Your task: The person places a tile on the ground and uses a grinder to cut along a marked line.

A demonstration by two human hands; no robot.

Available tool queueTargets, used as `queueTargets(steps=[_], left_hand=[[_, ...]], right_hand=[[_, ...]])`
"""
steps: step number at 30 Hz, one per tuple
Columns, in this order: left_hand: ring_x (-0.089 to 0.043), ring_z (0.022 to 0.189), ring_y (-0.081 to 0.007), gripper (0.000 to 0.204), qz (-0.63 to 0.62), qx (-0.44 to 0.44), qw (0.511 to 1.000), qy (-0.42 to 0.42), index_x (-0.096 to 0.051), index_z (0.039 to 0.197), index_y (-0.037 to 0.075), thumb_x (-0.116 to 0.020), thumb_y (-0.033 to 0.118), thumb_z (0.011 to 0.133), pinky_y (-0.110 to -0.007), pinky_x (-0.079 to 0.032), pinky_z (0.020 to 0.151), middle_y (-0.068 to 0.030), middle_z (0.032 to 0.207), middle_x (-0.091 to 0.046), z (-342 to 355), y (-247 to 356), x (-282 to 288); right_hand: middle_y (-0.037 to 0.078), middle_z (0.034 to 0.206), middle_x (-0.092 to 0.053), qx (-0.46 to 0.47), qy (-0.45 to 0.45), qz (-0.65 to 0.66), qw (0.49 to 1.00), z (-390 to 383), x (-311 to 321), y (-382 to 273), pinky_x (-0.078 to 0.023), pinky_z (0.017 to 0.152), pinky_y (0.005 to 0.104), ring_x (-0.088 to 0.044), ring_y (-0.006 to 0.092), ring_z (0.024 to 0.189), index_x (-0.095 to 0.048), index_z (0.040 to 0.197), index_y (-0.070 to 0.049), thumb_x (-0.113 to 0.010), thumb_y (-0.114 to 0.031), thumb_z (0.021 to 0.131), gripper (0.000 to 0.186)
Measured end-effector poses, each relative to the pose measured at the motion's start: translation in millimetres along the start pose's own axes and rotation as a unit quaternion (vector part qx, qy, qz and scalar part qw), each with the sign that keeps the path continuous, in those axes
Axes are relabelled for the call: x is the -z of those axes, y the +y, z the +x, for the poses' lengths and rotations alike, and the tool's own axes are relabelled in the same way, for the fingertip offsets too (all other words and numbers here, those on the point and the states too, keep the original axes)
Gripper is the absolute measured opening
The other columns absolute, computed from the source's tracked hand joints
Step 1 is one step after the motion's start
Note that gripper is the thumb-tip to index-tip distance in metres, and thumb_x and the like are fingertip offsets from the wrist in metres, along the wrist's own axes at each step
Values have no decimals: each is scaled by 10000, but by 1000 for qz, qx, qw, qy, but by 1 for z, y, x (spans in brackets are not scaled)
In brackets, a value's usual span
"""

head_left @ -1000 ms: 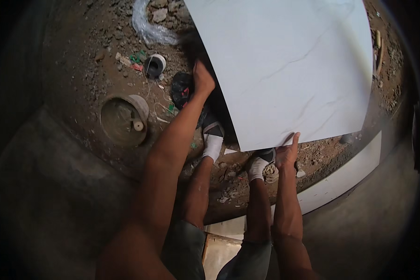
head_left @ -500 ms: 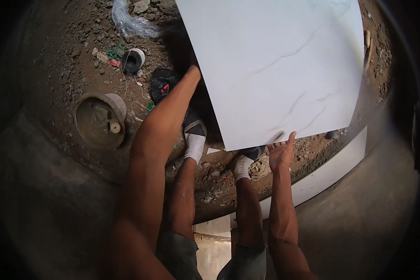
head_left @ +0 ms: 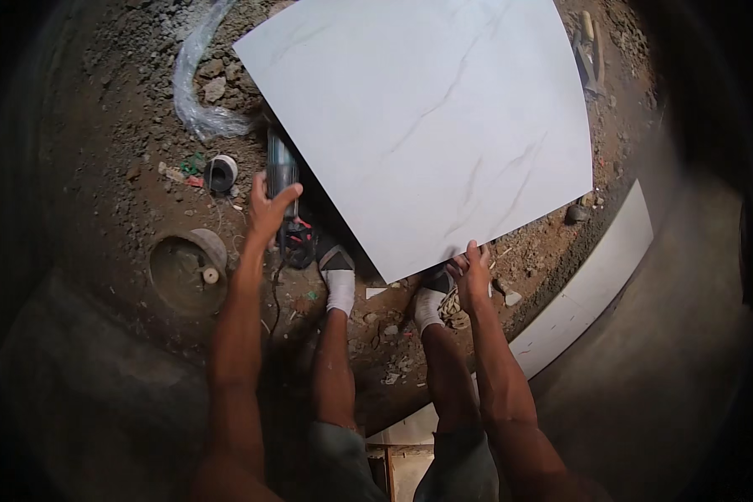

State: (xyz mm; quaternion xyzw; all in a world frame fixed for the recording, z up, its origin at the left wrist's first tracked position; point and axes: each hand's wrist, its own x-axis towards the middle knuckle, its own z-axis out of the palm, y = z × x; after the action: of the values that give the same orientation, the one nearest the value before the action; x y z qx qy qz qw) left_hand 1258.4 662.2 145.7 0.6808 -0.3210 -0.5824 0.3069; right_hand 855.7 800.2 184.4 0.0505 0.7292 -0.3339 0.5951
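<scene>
A large white tile (head_left: 427,134) with grey veins spans the upper middle. My right hand (head_left: 474,279) pinches its near edge, thumb on top and fingers partly hidden beneath. Beside the tile's left edge, my left hand (head_left: 269,216) is wrapped round the rear of a teal and dark power tool (head_left: 282,167) that looks like an angle grinder. Its front end is hidden by shadow and the tile. A dark cord hangs down below that hand.
My feet in white socks (head_left: 340,289) stand at the tile's near corner. To the left lie a bucket (head_left: 213,244), a spool (head_left: 220,174) and clear plastic wrap (head_left: 194,105). A trowel (head_left: 592,54) lies at the far right, and a pale tile strip (head_left: 577,297) curves along the near right.
The tile has turned and its far part swung left. My left hand, before at the tile's left edge, has come back and left and now holds the power tool. My right hand stays at the near edge.
</scene>
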Motion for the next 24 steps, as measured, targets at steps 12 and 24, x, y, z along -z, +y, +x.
queueTargets(steps=[12,24], left_hand=[[-634,751,-168,581,-92,234,962,103,-463,1222,68,-832,221,800,-322,-584,487,-64,997,-601,-217,10,4],[-685,793,-247,654,-338,276,887,-149,-491,1279,-18,-760,352,811,-400,-616,637,-159,1037,-638,-424,182,-22]], right_hand=[[155,1163,-646,2,36,-384,923,-63,77,13,-452,970,375,-606,268,1100,-582,1269,11,-660,-419,928,554],[150,1236,-670,-238,-542,-157,790,-273,-44,-12,-496,982,312,-631,202,1144,-573,1329,-11,-676,-291,945,486]])
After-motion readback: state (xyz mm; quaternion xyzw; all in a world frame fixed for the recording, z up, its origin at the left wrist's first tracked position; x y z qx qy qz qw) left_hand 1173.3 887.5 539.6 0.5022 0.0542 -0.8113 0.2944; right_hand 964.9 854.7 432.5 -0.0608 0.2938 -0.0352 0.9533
